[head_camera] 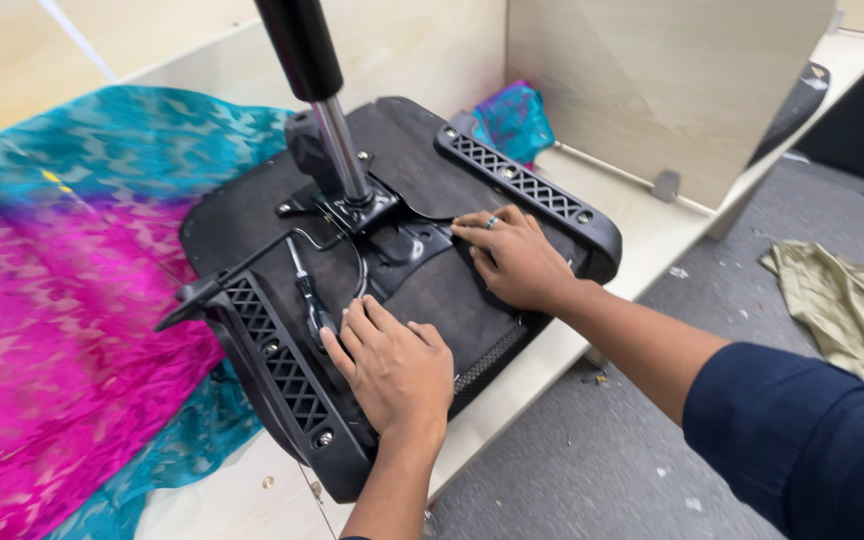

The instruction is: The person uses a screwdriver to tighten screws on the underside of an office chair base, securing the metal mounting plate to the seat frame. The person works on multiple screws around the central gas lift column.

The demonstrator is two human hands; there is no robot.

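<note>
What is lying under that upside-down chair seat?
Under the chair seat a pink and teal cloth spreads across the pale wooden table, poking out again behind it. Both hands press on the seat. How far the cloth runs beneath is hidden.

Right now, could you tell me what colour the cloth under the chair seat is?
The cloth is magenta and teal, mottled; the head view shows it.
</note>
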